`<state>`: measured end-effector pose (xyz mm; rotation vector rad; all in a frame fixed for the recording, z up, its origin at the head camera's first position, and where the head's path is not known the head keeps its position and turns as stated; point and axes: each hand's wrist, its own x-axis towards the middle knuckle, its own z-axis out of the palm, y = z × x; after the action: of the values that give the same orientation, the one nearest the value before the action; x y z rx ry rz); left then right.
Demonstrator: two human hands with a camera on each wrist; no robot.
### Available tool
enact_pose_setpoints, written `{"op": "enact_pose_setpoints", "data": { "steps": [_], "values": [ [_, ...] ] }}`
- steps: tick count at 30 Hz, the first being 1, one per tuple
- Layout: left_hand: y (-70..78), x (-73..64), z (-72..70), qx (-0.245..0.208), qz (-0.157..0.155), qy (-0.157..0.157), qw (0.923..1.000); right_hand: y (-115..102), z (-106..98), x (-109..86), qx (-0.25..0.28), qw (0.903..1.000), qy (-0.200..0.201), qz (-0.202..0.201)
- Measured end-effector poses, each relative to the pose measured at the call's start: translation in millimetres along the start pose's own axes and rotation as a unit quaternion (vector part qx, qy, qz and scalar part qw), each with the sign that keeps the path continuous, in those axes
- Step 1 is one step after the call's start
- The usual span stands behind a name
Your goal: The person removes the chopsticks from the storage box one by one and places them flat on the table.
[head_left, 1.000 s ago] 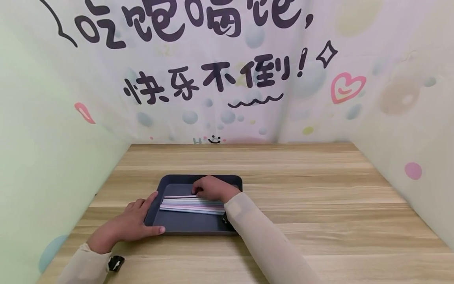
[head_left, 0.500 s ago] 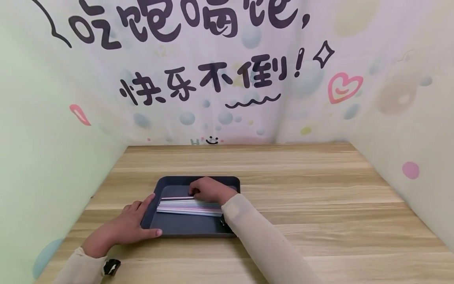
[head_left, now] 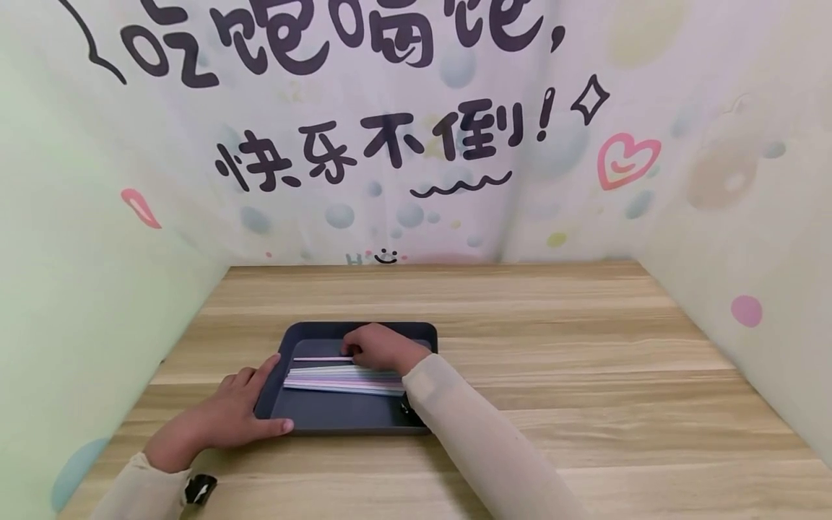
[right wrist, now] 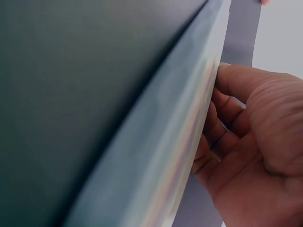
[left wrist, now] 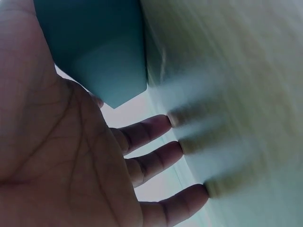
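A dark grey tray (head_left: 325,413) holds a row of thin pastel straws (head_left: 331,381). One pinkish-white straw (head_left: 318,359) lies apart from the row, nearer the tray's back. My right hand (head_left: 382,348) is inside the tray with its fingers curled, pinching this straw near its middle; the fingertips are partly hidden. In the right wrist view, thumb and curled fingers (right wrist: 232,118) sit behind the blurred row of straws (right wrist: 175,137). My left hand (head_left: 227,413) rests spread at the tray's left side, thumb at the front corner. In the left wrist view its straight fingertips (left wrist: 163,155) touch the table beside the tray wall (left wrist: 94,52).
The tray stands on a wood-grain table (head_left: 585,375). A printed cloth wall (head_left: 390,188) closes off the back, and pale side walls (head_left: 84,289) rise at left and right. A black band (head_left: 200,490) is on the left wrist.
The single straw has shifted away from the row toward the tray's back with my right hand, widening the gap. My left hand stays at the tray. The head view has drifted slightly.
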<state>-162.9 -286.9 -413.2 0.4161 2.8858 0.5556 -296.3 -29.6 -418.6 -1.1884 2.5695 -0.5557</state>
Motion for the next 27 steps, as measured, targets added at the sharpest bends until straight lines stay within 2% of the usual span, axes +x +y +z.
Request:
{"op": "enact_pose_setpoints", "data": {
  "steps": [9, 16, 20, 27],
  "values": [
    [2.6, -0.2, -4.4, 0.006, -0.010, -0.009, 0.9999, -0.3, 0.3, 0.6, -0.012, 0.9999, 0.001, -0.009],
    [1.4, 0.7, -2.2, 0.004, -0.020, -0.014, 0.9997, -1.5, -1.5, 0.2, -0.019, 0.9993, 0.013, -0.030],
    [0.5, 1.0, -1.7, 0.005, -0.020, -0.014, 0.9997, -2.3, -2.7, -0.1, -0.009, 0.9991, 0.019, -0.037],
    [1.5, 1.5, -2.2, 0.003, -0.021, -0.015, 0.9997, -3.5, -7.5, -3.2, 0.020, 0.9994, 0.017, -0.021]
  ]
}}
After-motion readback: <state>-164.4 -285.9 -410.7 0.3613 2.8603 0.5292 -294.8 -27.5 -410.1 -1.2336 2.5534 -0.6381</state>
